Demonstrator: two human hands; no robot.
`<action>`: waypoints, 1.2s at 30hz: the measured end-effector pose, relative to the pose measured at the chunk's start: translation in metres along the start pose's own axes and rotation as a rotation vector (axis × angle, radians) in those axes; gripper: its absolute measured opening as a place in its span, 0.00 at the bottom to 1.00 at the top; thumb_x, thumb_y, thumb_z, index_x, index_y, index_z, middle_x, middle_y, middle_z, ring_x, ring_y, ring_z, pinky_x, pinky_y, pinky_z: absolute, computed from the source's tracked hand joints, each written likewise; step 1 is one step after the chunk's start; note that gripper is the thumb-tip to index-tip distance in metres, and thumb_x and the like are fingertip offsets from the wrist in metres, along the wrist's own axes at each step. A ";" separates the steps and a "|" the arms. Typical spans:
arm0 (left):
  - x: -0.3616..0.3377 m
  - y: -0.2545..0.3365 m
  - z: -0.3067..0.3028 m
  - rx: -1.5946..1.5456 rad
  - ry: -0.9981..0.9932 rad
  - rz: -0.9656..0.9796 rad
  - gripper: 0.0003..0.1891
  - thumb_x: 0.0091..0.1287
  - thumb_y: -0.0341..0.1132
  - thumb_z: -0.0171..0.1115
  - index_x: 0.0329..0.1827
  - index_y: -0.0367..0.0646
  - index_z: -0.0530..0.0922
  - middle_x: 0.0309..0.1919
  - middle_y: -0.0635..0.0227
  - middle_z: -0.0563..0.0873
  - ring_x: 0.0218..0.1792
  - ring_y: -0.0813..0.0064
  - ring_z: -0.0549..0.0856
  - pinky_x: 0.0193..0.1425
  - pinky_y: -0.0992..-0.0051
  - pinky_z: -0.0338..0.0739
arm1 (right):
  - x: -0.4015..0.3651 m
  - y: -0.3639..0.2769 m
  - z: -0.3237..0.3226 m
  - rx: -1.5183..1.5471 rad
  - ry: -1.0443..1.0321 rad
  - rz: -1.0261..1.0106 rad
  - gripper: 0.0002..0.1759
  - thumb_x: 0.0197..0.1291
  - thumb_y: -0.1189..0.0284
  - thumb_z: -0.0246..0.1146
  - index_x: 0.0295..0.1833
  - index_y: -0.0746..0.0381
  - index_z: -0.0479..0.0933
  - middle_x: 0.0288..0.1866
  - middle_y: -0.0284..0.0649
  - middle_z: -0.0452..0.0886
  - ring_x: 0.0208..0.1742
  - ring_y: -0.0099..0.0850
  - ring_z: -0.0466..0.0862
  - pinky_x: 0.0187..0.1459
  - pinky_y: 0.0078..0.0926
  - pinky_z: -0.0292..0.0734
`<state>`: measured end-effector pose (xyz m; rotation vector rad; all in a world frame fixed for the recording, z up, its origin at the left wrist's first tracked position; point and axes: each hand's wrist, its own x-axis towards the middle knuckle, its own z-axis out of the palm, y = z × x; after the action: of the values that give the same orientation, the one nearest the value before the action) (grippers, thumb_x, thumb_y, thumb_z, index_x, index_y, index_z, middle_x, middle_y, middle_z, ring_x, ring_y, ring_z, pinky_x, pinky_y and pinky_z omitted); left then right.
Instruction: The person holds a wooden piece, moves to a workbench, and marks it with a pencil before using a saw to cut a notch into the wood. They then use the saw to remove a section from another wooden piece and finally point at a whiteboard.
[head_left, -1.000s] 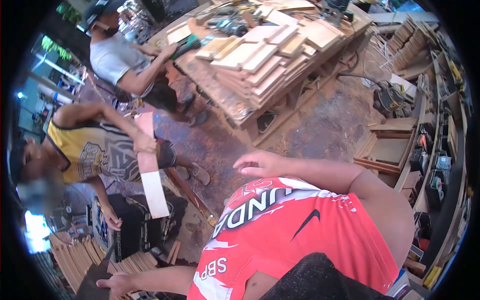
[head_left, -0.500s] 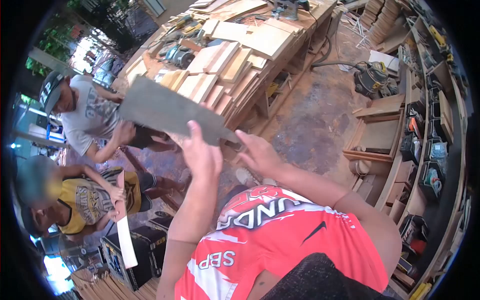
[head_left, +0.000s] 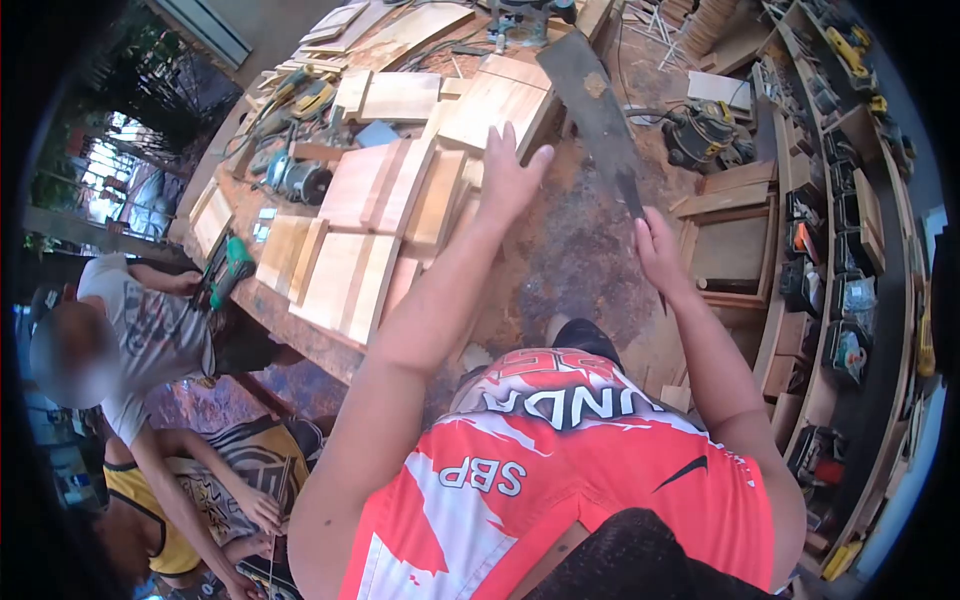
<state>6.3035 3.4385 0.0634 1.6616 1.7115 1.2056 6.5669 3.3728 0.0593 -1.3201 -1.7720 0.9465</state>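
A hand saw point(head_left: 598, 112) with a wide dark blade points up and away, a pale brown patch near its top. My right hand point(head_left: 657, 250) is closed round its lower end; the handle is mostly hidden by the fingers. My left hand point(head_left: 515, 172) is off the blade, its fingers spread and holding nothing, close to the edge of the workbench. Beneath and beyond it, wooden panels point(head_left: 377, 185) lie on the bench.
Two people stand at the left, one in a grey shirt point(head_left: 160, 325), one in a yellow jersey point(head_left: 140, 500). A green power tool point(head_left: 232, 272) is at the bench corner. A shop vacuum point(head_left: 700, 135), wooden frames point(head_left: 730, 250) and tool shelves point(head_left: 835, 200) are at the right.
The saw has swung from the left to the upper right with my right hand. My left hand has let go of the blade and risen. The view has shifted, and the people appear lower.
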 end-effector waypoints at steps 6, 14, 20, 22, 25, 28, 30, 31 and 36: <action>0.114 -0.054 0.041 0.609 0.193 -0.090 0.50 0.63 0.63 0.59 0.74 0.29 0.56 0.74 0.35 0.53 0.77 0.43 0.51 0.79 0.52 0.43 | 0.131 0.036 -0.019 -0.264 -0.008 -0.271 0.12 0.70 0.70 0.51 0.55 0.60 0.71 0.33 0.54 0.80 0.38 0.54 0.81 0.39 0.47 0.73; 0.128 -0.068 0.053 0.865 0.168 -0.312 0.51 0.61 0.68 0.57 0.76 0.36 0.56 0.76 0.44 0.55 0.78 0.50 0.50 0.78 0.47 0.38 | 0.242 0.069 -0.028 -0.279 -0.396 -0.198 0.13 0.69 0.69 0.52 0.58 0.55 0.69 0.31 0.56 0.81 0.38 0.59 0.80 0.39 0.56 0.71; 0.131 -0.067 0.052 0.856 0.142 -0.326 0.52 0.60 0.66 0.59 0.76 0.34 0.55 0.75 0.42 0.57 0.77 0.48 0.52 0.78 0.47 0.37 | 0.265 0.077 -0.033 -0.317 -0.476 -0.179 0.13 0.70 0.69 0.51 0.58 0.55 0.69 0.32 0.57 0.81 0.38 0.59 0.80 0.39 0.56 0.71; 0.130 -0.065 0.052 0.880 0.140 -0.334 0.51 0.60 0.66 0.59 0.76 0.35 0.56 0.75 0.44 0.57 0.77 0.50 0.53 0.78 0.48 0.39 | 0.269 0.076 -0.036 -0.324 -0.492 -0.192 0.13 0.70 0.68 0.51 0.58 0.55 0.69 0.33 0.57 0.81 0.38 0.59 0.80 0.39 0.56 0.72; 0.132 -0.062 0.050 0.898 0.136 -0.338 0.50 0.60 0.66 0.59 0.75 0.36 0.57 0.75 0.46 0.57 0.77 0.51 0.54 0.78 0.50 0.41 | 0.272 0.067 -0.042 -0.349 -0.531 -0.168 0.13 0.70 0.68 0.51 0.58 0.55 0.68 0.34 0.56 0.81 0.38 0.59 0.80 0.39 0.57 0.72; 0.131 -0.064 0.050 0.885 0.138 -0.332 0.51 0.60 0.66 0.59 0.75 0.35 0.57 0.75 0.45 0.58 0.77 0.50 0.54 0.78 0.48 0.40 | 0.267 0.062 -0.042 -0.379 -0.532 -0.175 0.13 0.70 0.69 0.51 0.58 0.56 0.68 0.35 0.56 0.81 0.38 0.59 0.80 0.38 0.57 0.72; 0.131 -0.066 0.049 0.877 0.146 -0.324 0.51 0.59 0.67 0.59 0.75 0.34 0.56 0.74 0.43 0.58 0.77 0.50 0.54 0.77 0.46 0.39 | 0.265 0.063 -0.041 -0.386 -0.543 -0.185 0.13 0.70 0.69 0.51 0.58 0.56 0.67 0.35 0.56 0.81 0.38 0.59 0.80 0.38 0.57 0.72; 0.131 -0.066 0.049 0.887 0.141 -0.321 0.52 0.59 0.67 0.58 0.75 0.34 0.56 0.74 0.44 0.58 0.76 0.50 0.54 0.77 0.46 0.40 | 0.264 0.065 -0.040 -0.394 -0.549 -0.190 0.13 0.70 0.70 0.51 0.58 0.56 0.67 0.36 0.56 0.81 0.39 0.60 0.80 0.39 0.58 0.72; 0.130 -0.062 0.047 0.909 0.154 -0.309 0.50 0.60 0.66 0.59 0.74 0.34 0.58 0.73 0.45 0.60 0.75 0.50 0.57 0.77 0.47 0.43 | 0.265 0.059 -0.029 -0.389 -0.534 -0.224 0.16 0.70 0.70 0.50 0.62 0.56 0.66 0.37 0.58 0.81 0.39 0.60 0.80 0.40 0.57 0.72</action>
<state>6.2870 3.5827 0.0196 1.6480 2.7373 0.4061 6.5610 3.6452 0.0533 -1.1173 -2.5592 0.9111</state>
